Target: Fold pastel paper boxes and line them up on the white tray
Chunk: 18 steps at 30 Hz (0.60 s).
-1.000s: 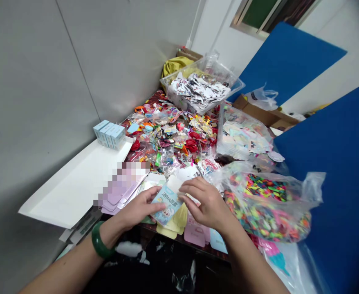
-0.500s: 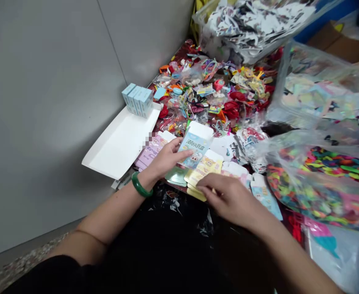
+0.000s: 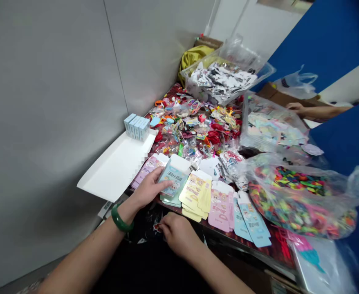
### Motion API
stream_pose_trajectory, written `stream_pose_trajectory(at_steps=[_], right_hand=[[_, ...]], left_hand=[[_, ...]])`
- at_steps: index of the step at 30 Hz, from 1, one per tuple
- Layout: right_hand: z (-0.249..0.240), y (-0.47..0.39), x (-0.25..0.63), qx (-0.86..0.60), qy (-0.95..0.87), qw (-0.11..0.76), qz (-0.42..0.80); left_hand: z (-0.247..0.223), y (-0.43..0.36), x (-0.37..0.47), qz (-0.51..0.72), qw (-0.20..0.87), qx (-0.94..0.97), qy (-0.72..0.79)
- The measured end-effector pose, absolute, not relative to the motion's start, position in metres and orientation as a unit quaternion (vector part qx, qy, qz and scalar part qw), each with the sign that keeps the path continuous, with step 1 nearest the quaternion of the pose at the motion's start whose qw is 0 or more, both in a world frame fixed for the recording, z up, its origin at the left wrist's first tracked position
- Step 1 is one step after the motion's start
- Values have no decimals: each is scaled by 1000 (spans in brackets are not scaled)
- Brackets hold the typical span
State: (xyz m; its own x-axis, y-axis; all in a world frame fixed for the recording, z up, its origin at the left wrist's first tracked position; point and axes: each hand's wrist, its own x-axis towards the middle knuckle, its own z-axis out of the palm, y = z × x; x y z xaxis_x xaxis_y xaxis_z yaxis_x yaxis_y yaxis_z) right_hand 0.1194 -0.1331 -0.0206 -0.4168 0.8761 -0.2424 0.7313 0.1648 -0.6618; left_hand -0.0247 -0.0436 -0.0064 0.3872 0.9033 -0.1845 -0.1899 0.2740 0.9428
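My left hand is closed round a pale blue-green carton with cartoon print, its white top flap standing up. The carton is over a stack of flat green cartons at the table's front edge. My right hand is lower, in front of the edge, with thumb and fingers pinched. A small reddish patch shows at its fingertips against black material; I cannot tell whether it is held. Rows of flat cartons lie alongside: purple, yellow, pink and blue.
Several small blue boxes stand on a white tray by the grey wall. Loose wrapped trinkets cover the table behind. Clear bins and a bag of colourful pieces stand right. Another person's arm shows beyond.
My right hand has moved down and left, away from the yellow cartons to below the table edge. My left hand still holds the carton. The camera view has shifted, showing more of the back.
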Motion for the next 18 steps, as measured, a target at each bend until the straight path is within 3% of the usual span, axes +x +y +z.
stream_pose_trajectory(at_steps=[4,6,8,13,18], right_hand=[[50,-114,151,-555,-685,393,262],[68,-96,166,-604,-633,455,164],[71,-78,177,-619,-646,427,133],[60,-53,186,-574,-761,258,156],[56,-30,211,-560,-737,321,201]], left_hand=[[-12,-48,-22,389,679,488,388],[-11,-50,-16,378,690,493,372],[-10,-51,-9,356,702,500,362],[-9,-43,6,335,694,524,364],[-12,-33,13,327,696,508,387]])
